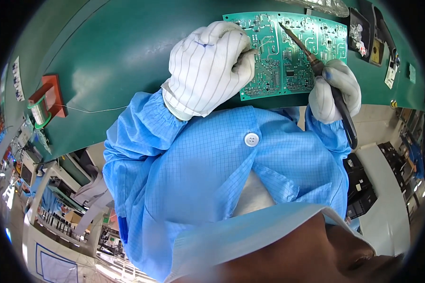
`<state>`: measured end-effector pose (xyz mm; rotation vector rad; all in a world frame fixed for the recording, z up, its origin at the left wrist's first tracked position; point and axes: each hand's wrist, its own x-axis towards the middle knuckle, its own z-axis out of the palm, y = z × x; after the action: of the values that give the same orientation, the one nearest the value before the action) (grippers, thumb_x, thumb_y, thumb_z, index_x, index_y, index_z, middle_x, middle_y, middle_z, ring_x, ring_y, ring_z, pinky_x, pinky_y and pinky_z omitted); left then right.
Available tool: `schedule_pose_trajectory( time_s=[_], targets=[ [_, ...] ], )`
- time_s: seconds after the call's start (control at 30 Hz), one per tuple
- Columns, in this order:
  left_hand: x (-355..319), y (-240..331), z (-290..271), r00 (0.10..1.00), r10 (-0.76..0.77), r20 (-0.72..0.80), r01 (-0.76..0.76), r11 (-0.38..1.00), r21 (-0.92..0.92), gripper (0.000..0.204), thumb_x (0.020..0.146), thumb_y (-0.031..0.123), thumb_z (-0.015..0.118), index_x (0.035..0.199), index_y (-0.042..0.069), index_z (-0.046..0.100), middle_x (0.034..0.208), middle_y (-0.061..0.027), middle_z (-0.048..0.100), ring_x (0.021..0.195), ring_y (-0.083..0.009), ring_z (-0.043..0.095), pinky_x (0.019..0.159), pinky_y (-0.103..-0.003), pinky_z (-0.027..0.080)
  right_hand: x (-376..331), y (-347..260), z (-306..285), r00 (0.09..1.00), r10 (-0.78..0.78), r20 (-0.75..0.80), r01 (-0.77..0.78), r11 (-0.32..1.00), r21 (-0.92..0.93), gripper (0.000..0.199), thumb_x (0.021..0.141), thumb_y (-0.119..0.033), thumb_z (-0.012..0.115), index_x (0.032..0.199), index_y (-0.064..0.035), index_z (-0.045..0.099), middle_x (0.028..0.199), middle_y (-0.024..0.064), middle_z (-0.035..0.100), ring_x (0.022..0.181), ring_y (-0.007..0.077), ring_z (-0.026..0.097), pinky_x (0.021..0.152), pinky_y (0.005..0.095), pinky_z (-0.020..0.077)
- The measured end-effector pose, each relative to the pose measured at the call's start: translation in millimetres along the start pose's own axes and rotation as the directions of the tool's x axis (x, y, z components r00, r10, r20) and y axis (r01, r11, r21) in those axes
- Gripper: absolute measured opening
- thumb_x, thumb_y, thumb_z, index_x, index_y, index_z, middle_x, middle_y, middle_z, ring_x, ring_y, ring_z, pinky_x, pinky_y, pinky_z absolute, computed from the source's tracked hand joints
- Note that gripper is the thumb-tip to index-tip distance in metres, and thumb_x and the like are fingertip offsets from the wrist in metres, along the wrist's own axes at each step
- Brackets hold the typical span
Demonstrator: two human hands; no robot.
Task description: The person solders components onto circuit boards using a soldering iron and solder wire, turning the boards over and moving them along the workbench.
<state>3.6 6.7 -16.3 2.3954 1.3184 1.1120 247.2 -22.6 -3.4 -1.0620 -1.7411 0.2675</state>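
A green circuit board [297, 54] with small parts and solder points lies on the green table. My right hand [335, 92], in a white glove, is closed round the black handle of a soldering iron [337, 96]. The iron's tip is over the upper middle of the board. My left hand [210, 68], in a white striped glove, is closed at the board's left edge. From its pinched fingertips a thin length of solder wire [265, 44] sticks out over the board. Inside the fist, the wire is hidden.
A red stand with a solder wire spool [40, 113] sits at the left, its wire running toward my left sleeve. On the right are a black tray [359, 30] with scraps and a soldering iron holder with a yellow sponge [376, 52]. Clear plastic wrap [323, 5] lies at the far edge.
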Motion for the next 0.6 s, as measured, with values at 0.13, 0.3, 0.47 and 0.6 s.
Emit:
schedule_pose_trajectory(
  time_s=[0.13,0.3,0.47,0.6],
  targets=[
    [0,-2,0,0.996,-0.044,0.084,0.046,0.999,-0.011,0.016,0.073,0.017,0.073,0.081,0.014,0.06,0.082,-0.002,0.065,0.067,-0.0214,0.064,0.061,-0.033,0.053,14,2,-11,0.992,0.034,0.122,-0.051,0.99,0.134,0.024,0.064,0.002,0.072,0.086,-0.0017,0.065,0.081,0.0115,0.07,0.066,0.0258,0.064,0.059,0.0333,0.0517],
    [1,-2,-1,0.984,-0.103,0.144,0.107,0.994,-0.017,0.015,0.075,0.012,0.075,0.082,0.011,0.061,0.082,-0.0007,0.067,0.066,-0.0222,0.065,0.06,-0.033,0.053,35,1,-21,0.943,0.121,0.31,-0.153,0.985,0.082,0.022,0.061,0.0,0.072,0.082,-0.0002,0.065,0.082,0.0137,0.07,0.07,0.0265,0.064,0.063,0.0342,0.0509],
    [-5,-6,6,0.99,-0.092,0.111,0.093,0.996,-0.003,0.018,0.073,0.022,0.073,0.083,0.016,0.06,0.083,-0.0018,0.061,0.072,-0.0204,0.062,0.065,-0.033,0.053,41,-3,-24,0.905,0.186,0.383,-0.205,0.979,0.009,0.024,0.059,0.0,0.068,0.083,0.0017,0.065,0.083,0.017,0.068,0.076,0.0299,0.064,0.071,0.037,0.051],
    [-5,-6,12,0.998,-0.053,0.04,0.053,0.998,0.015,0.019,0.072,0.023,0.074,0.083,0.017,0.06,0.086,-0.0004,0.059,0.074,-0.0188,0.061,0.064,-0.032,0.052,43,3,-24,0.905,0.131,0.406,-0.156,0.987,0.028,0.024,0.061,-0.001,0.071,0.085,0.0008,0.066,0.084,0.0154,0.069,0.075,0.0285,0.064,0.069,0.0359,0.0509]
  ],
)
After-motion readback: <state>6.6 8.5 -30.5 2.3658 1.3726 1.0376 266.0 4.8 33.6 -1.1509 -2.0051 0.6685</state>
